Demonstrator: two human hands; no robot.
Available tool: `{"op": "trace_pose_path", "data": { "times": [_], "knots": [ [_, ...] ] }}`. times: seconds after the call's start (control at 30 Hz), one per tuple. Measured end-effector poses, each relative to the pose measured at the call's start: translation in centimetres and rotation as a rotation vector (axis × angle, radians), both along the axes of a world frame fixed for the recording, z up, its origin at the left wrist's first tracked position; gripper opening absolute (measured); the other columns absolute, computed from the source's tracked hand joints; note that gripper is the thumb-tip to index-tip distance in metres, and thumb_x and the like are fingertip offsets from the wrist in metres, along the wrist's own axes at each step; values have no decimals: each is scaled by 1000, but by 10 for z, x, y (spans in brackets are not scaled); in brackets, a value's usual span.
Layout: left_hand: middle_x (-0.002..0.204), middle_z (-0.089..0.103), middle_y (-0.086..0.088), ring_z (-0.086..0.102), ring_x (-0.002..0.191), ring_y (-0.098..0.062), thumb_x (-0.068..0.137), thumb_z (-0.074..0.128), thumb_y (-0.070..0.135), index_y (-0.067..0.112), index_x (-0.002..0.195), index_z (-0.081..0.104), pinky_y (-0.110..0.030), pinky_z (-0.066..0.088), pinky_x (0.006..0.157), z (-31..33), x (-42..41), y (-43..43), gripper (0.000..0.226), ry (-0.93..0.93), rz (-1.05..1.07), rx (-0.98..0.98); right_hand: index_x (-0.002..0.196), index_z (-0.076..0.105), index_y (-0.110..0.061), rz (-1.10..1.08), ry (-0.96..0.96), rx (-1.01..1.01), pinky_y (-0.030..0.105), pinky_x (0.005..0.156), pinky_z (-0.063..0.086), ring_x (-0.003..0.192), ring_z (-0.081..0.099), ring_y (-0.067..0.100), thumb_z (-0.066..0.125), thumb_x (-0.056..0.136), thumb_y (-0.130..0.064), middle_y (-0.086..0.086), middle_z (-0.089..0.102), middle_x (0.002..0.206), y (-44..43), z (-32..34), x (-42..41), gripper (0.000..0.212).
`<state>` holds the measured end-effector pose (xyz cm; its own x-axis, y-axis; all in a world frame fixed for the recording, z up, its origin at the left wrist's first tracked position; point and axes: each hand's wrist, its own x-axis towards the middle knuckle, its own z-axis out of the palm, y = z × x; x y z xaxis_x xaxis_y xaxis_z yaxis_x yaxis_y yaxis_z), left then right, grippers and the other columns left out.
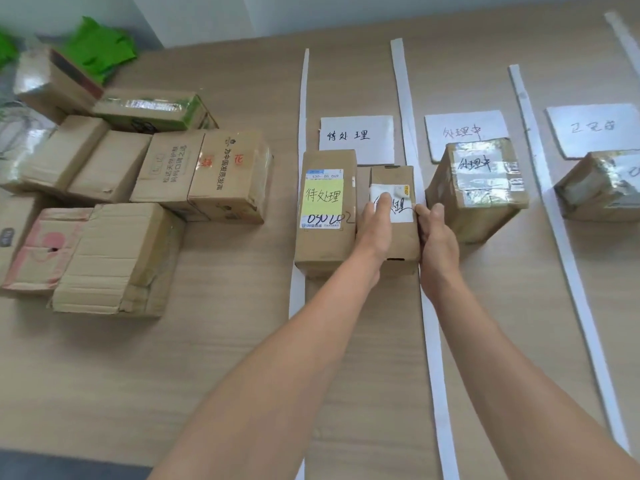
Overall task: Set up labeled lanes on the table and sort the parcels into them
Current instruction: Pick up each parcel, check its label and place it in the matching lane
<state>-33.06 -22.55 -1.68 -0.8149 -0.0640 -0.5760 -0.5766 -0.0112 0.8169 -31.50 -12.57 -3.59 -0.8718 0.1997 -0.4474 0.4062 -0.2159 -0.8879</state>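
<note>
A small cardboard parcel with a white label [398,237] stands in the first lane, beside a parcel with a yellow label [325,209]. My left hand [375,226] lies over its top left side, fingers on the label. My right hand [438,244] grips its right side, thumb on the upper edge. Both hands hold this parcel. White paper strips [410,133] mark the lanes. Handwritten lane cards [356,138] lie at the far end of each lane. The second lane holds a taped parcel [478,188]; the third lane holds another [599,188].
Several unsorted cardboard parcels [138,188] are piled on the left part of the wooden table [225,341]. Green plastic bags [97,53] lie behind them at the far left. The table's near edge runs along the bottom left.
</note>
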Motion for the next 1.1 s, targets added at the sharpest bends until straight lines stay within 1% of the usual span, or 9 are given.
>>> {"op": "trace_pose_path", "data": {
  "times": [0.1,0.3,0.43,0.63,0.77,0.87,0.97,1.03,1.1],
  "knots": [
    [162,45,7,44,148,-18,73,39,84,35,158,40,-51,36,122,-16,-5,1,97,-32,27,4,105,70,-33,35,9,-1,12,82,52,99,71,-12,31,115,-47,-28,78,95,6,-13,-3,43],
    [152,57,4,54,137,-18,97,46,66,31,152,50,-42,42,118,-21,2,0,66,-46,44,52,105,76,-31,79,-4,16,24,89,53,106,72,0,36,113,-49,-17,80,107,7,-31,-1,45],
    [154,56,7,51,142,-17,80,46,80,36,152,50,-47,39,121,-37,4,0,85,-57,47,68,115,76,-27,107,-6,3,40,102,55,120,72,15,38,114,-45,-1,78,123,6,-40,3,42],
    [164,45,12,40,152,-15,70,43,92,42,154,47,-49,31,126,-65,-5,1,98,-55,71,62,122,76,-24,125,-9,-3,40,108,53,123,70,13,37,113,-49,-3,77,126,7,-42,7,48],
    [172,30,12,25,159,-11,76,39,86,34,162,38,-47,20,130,-33,3,3,100,-9,28,12,80,72,-35,111,15,24,16,78,52,79,66,-9,39,115,-35,-25,72,80,6,-31,6,48],
    [174,25,11,19,160,-7,86,39,75,26,164,36,-44,15,132,-3,12,2,93,90,-17,-13,87,59,-33,73,96,43,-1,73,44,76,60,-19,37,117,-29,-35,65,72,-2,-7,11,37],
    [173,29,11,22,159,-6,101,44,63,26,160,43,-43,15,133,22,22,-4,70,164,-28,15,120,65,-32,78,174,58,4,96,42,106,56,-28,38,116,-38,-42,69,105,-1,4,11,29],
    [169,37,12,30,157,-6,99,46,68,30,158,47,-44,19,132,38,31,-15,70,195,-19,39,149,57,-23,69,236,74,14,117,35,131,48,-21,41,113,-49,-26,60,146,-5,15,11,48],
    [165,43,17,35,153,-3,94,47,74,33,156,49,-43,23,131,50,37,-29,74,219,-13,54,159,46,-22,77,249,39,24,125,27,144,42,-10,43,103,-66,-15,48,162,-11,31,12,72]
  ]
}}
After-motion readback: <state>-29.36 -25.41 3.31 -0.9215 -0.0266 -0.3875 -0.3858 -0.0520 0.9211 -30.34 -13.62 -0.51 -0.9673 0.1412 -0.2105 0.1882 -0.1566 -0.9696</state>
